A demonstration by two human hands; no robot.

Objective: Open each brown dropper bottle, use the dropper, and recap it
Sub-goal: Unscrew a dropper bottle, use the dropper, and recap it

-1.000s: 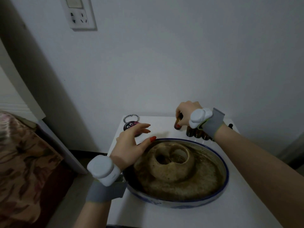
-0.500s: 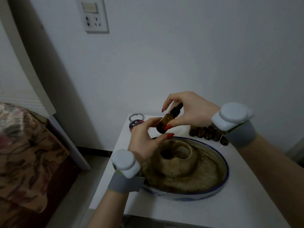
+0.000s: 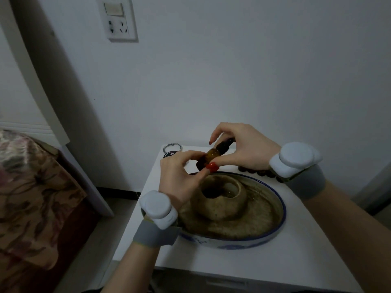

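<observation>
Left hand [image 3: 177, 178] pinches the tilted brown bottle [image 3: 208, 158], right hand [image 3: 243, 149] grasps its black cap [image 3: 225, 144]; twist carelessly and it could spill into the dish [image 3: 281, 210] below.

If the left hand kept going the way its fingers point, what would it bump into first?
Probably the right hand. The left hand points up and right along the brown dropper bottle it already pinches; depth is hard to judge.

Over the last second the right hand [image 3: 243, 149] lifted one brown dropper bottle [image 3: 209, 156] from the row at the table's back edge. The left hand [image 3: 179, 178] rose from the dish rim and gripped its body; the right took the cap [image 3: 225, 144].
</observation>
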